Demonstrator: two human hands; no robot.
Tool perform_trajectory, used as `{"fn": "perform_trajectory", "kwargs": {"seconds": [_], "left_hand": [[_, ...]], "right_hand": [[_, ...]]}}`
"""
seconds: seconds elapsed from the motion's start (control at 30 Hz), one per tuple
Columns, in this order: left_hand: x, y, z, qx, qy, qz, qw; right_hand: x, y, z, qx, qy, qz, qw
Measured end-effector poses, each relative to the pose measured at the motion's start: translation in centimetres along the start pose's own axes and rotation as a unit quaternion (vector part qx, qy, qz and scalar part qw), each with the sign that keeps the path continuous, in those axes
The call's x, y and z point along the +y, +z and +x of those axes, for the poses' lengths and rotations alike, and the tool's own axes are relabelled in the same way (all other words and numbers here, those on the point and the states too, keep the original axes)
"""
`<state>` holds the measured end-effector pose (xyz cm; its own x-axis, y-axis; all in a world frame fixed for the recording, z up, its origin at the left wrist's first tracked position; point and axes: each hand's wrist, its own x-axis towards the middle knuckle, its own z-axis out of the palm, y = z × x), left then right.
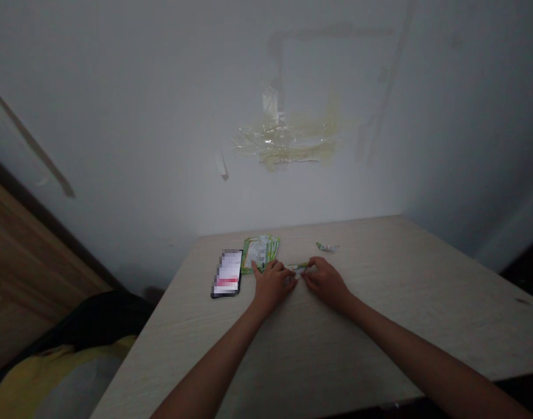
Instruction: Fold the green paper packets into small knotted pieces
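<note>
Between my hands, low over the table, is a small folded green-and-white packet (298,267), mostly covered by the fingers. My left hand (273,284) has its fingers closed on the packet's left end, with the thumb side near the stack. My right hand (325,281) pinches the right end. Just behind my left hand lies a spread stack of green-and-white printed packets (258,251). A crumpled or twisted packet of the same colours (327,247) rests beyond my right hand, apart from it.
A phone (227,273) with a lit screen lies left of the stack. The pale wooden table (319,361) meets a wall (162,116) with old tape (288,139) on it. Yellow and grey cloth (74,378) is at lower left, below the table's edge.
</note>
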<state>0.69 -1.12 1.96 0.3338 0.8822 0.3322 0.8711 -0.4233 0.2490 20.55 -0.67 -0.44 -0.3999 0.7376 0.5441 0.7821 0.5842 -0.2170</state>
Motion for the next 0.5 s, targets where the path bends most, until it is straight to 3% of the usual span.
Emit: {"fn": "perform_trajectory", "kwargs": {"seconds": [0.5], "left_hand": [[-0.01,0.04,0.02,0.005,0.004,0.001,1.000]], "right_hand": [[-0.36,-0.33,0.05,-0.027,0.058,-0.035,0.997]]}}
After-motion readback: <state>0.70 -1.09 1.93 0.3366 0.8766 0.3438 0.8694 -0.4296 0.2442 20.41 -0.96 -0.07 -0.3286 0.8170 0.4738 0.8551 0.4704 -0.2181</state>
